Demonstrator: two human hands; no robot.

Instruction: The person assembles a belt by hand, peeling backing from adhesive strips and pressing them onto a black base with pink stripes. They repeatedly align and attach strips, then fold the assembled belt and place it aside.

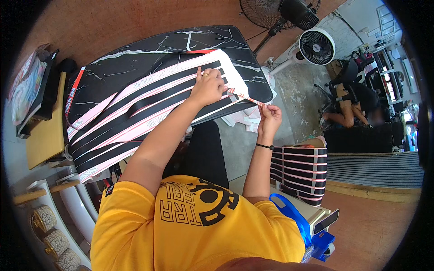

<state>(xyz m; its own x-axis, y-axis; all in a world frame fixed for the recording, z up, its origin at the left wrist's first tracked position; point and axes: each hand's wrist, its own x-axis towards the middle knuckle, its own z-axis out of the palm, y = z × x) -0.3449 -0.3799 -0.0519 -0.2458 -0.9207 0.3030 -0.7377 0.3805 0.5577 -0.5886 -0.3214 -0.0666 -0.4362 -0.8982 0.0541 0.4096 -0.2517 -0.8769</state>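
A large sheet with black, pink and white stripes (156, 97) lies over the dark marbled table, its lower left part hanging past the near edge. My left hand (209, 87) rests on the sheet near its right end, fingers apart and pressing down. At the table's right edge, my right hand (270, 118) is closed in a pinch on a narrow red-and-white strip (251, 100). The strip runs slanting from beside my left fingertips to my right fingers. White backing (231, 77) shows at the sheet's right end.
The marbled table (217, 38) has a rounded right corner. Fans (317, 46) stand behind it. Paper scraps (244, 118) lie on the floor. At my right, another striped sheet (298, 174) drapes near a phone (326, 221). A person (357, 106) crouches at far right.
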